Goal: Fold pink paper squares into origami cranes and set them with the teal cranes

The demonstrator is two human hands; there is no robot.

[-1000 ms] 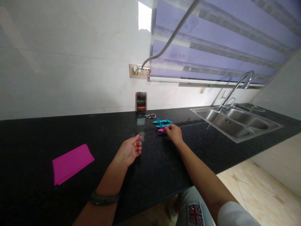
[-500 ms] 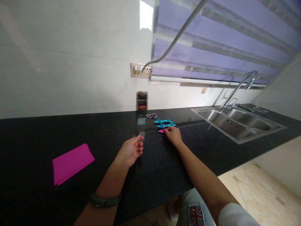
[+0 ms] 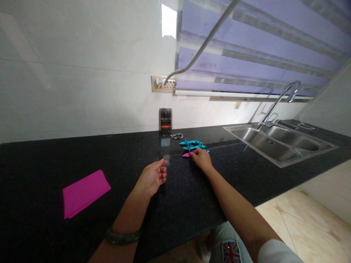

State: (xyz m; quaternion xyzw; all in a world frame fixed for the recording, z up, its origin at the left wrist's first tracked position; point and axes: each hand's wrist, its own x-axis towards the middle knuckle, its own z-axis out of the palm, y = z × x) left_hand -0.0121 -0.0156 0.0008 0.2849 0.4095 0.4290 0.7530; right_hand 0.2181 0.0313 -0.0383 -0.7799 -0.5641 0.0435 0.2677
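Compared with the picture of a second ago, the right hand [image 3: 202, 159] is seen to have been lowered onto the black speckled stone counter [image 3: 82, 153] and carried slightly farther from the person, so that the small pink folded-paper figure [image 3: 187, 155] now lies flat on the surface instead of being lifted just above it. From this it may be judged that the pink figure is being set down beside the cluster of small blue folded-paper figures [image 3: 193, 144], which it touches or nearly touches on their near side. The fingers of the right hand are drawn together at the right end of the pink figure; whether the paper is pinched or only touched cannot be told at this size.

The pink figure is placed on the counter far from the person, slightly right of centre, near the far wall. Its long axis is laid roughly left to right, and its pointed tip is directed to the left, away from the hand.

The left hand [image 3: 151, 178] has hardly been moved; it is held empty above the counter, palm turned to the right, with the fingers loosely curled and the thumb free.

A sheet of magenta paper [image 3: 84, 190] is seen at the near left, a beaded bracelet [image 3: 176, 136] beyond the blue figures, and a stainless steel sink [image 3: 279, 143] at the right.
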